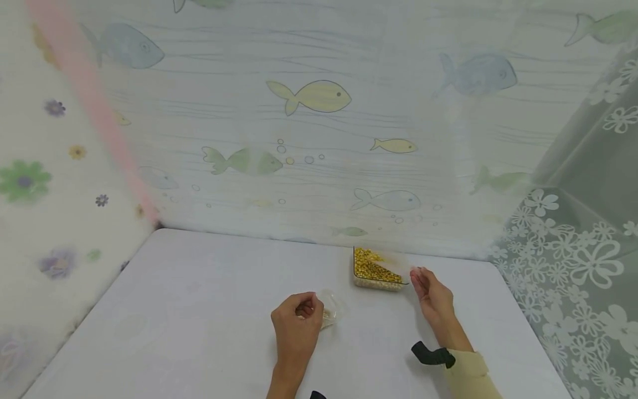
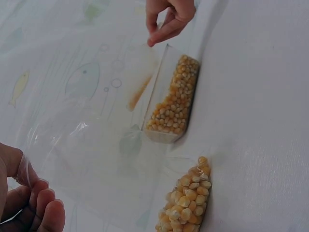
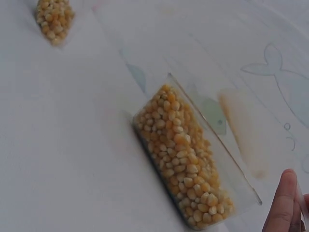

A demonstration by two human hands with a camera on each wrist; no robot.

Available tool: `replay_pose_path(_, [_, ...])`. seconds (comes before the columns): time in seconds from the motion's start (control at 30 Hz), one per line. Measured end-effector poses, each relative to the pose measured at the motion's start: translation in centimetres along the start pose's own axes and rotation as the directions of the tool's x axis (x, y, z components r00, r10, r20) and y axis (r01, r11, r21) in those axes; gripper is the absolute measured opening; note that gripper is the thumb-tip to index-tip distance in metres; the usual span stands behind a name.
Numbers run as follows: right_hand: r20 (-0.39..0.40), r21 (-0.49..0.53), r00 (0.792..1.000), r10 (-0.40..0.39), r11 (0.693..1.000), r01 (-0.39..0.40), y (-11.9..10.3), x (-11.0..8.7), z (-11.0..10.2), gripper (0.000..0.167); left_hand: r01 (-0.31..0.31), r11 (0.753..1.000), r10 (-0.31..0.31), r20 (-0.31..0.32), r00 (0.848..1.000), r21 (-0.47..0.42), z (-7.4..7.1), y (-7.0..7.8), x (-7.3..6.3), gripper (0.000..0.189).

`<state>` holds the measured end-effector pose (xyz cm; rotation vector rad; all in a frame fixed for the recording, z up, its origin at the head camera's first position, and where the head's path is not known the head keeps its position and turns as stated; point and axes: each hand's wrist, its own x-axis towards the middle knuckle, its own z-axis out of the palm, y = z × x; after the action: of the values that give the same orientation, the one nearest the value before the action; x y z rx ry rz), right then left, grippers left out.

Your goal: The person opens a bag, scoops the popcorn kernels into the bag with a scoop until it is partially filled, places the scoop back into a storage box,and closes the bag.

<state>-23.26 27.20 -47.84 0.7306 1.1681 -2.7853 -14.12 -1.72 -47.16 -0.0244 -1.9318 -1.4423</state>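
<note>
My left hand (image 1: 299, 322) pinches the upper edge of a clear plastic bag (image 2: 91, 159), whose mouth spreads wide in the left wrist view. Corn kernels (image 2: 189, 199) fill the bag's lower part on the table. A clear rectangular container (image 1: 380, 286) stands farther back and to the right. Kernels (image 3: 181, 159) heap up inside it, sloping lower toward one side. At its right end, my right hand (image 1: 435, 295) pinches a thin, translucent whitish piece (image 1: 397, 260) by the edge. That piece overlaps the container's top in the head view; an orange-brown tint shows on it in the wrist views.
The white table (image 1: 199, 310) reaches back to a fish-patterned curtain (image 1: 319, 183) just behind the container. A flowered curtain (image 1: 55, 166) hangs at the left, and a sheer one with white flowers (image 1: 563, 244) at the right. A black wrist mount (image 1: 431, 354) sticks out from the right sleeve.
</note>
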Motion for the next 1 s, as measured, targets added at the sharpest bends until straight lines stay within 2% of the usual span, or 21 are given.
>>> replay_pose_path(0.13, [0.020, 0.085, 0.999, 0.037, 0.996, -0.038, 0.0, -0.2, 0.0, 0.027, -0.003, 1.000, 0.003, -0.004, 1.000, -0.002, 0.1, 0.0, 0.0, 0.016])
replay_pose_path(0.4, [0.064, 0.160, 0.995, 0.073, 0.984, -0.082, 0.0, -0.8, 0.3, 0.024, 0.004, 1.000, -0.004, -0.008, 1.000, 0.000, 0.1, 0.1, 0.0, 0.015])
replay_pose_path(0.77, [0.170, 0.163, 0.984, 0.053, 0.983, -0.081, 0.9, -2.6, 0.7, 0.025, -0.010, 1.000, 0.010, -0.004, 1.000, 0.022, -0.2, 0.1, 0.2, 0.014])
replay_pose_path(1.0, [0.193, 0.101, 0.980, 0.056, 0.992, -0.077, 2.0, -4.8, 1.5, 0.027, 0.003, 1.000, -0.003, -0.002, 1.000, 0.018, -0.2, 0.1, 0.1, 0.014])
